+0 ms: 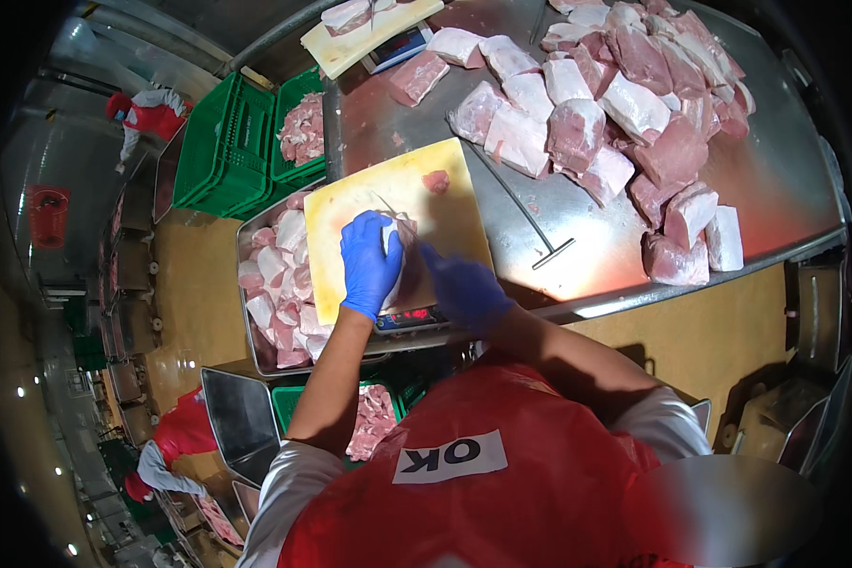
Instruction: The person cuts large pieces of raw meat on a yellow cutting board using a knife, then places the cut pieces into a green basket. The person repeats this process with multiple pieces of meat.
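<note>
My left hand, in a blue glove, presses on a piece of raw meat with its fingers curled over the left side. The meat lies on a yellowish cutting board. My right hand, also gloved in blue and smeared by motion, is closed at the meat's right side. A thin knife tip shows past the meat's far end, in line with the right hand; the handle is hidden in the glove. A small meat scrap rests near the board's far right corner.
Many meat blocks are heaped on the steel table, beside a T-shaped metal rod. A metal tray of cut meat adjoins the board's left. Green crates stand beyond it. A digital scale sits under the board's near edge.
</note>
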The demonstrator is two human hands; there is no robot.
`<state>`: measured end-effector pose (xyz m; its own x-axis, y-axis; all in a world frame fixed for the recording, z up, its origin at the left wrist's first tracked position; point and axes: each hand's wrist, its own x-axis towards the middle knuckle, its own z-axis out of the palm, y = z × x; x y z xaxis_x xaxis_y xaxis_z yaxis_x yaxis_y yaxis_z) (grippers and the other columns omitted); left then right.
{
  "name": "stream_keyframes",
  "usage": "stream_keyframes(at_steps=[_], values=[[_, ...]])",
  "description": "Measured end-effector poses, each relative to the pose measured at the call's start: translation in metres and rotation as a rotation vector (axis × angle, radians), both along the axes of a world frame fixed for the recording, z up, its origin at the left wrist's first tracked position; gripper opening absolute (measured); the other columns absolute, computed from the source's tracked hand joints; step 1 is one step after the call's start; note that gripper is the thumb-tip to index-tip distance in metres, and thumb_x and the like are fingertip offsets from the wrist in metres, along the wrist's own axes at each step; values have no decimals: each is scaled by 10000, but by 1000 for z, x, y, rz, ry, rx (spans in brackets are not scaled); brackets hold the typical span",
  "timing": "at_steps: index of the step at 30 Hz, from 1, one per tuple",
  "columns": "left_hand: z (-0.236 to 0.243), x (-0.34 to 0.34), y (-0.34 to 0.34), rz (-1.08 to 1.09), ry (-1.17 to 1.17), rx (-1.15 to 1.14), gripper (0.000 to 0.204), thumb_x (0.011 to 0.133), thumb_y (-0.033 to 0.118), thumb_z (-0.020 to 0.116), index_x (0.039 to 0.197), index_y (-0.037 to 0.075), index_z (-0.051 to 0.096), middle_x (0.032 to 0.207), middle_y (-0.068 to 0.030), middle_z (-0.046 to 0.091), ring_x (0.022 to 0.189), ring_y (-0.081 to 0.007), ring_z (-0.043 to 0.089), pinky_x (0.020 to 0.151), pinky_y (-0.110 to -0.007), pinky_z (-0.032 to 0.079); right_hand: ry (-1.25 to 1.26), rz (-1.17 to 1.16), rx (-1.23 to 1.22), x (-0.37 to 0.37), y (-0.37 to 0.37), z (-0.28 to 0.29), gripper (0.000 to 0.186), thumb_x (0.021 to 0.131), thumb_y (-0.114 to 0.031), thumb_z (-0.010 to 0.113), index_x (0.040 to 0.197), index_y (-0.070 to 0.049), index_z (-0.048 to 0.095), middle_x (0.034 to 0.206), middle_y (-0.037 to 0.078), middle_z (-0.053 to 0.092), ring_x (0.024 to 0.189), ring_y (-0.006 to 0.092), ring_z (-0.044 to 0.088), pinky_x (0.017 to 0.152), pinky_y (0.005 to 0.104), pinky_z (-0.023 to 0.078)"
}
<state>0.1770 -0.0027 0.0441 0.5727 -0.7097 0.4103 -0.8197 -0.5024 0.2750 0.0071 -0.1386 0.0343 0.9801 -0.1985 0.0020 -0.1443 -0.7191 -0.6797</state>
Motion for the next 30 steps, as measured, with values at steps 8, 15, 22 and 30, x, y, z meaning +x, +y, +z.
stream_keyframes(at_steps=[8, 15, 22, 30], values=[[-16, 23, 14, 114, 231, -134, 214, 934, 155, 696, 1127, 62, 685, 1186, -179, 673, 1086, -394, 618, 962, -509, 493, 145, -37, 316, -119, -34, 30, 622, 975, -97, 616, 1575, -61, 458, 1100, 272, 752, 988, 456, 748, 867, 498, 602], [25, 6, -34, -328, -41, 415, 242, 868, 185, 759, 1069, 59, 711, 986, -181, 711, 987, -373, 677, 920, -493, 517, 157, -362, 667, -145, -89, 56, 570, 1028, -63, 610, 1587, -77, 502, 1214, 194, 765, 1023, 194, 714, 945, 340, 552], [2, 24, -87, -212, 283, 95, 100, 969, 126, 622, 1007, 38, 650, 959, -178, 706, 937, -379, 682, 836, -473, 544, 193, -630, 777, -187, -115, 49, 590, 1043, -45, 587, 1618, -131, 488, 954, 50, 655, 778, 81, 580, 711, 272, 508], [-87, 14, -117, -67, -27, -102, 164, 870, 99, 631, 1016, 60, 696, 942, -175, 642, 931, -387, 609, 851, -510, 497, 176, -571, 812, -161, -115, 49, 598, 1062, -68, 553, 1642, -182, 463, 699, -29, 542, 471, 48, 440, 413, 257, 355]])
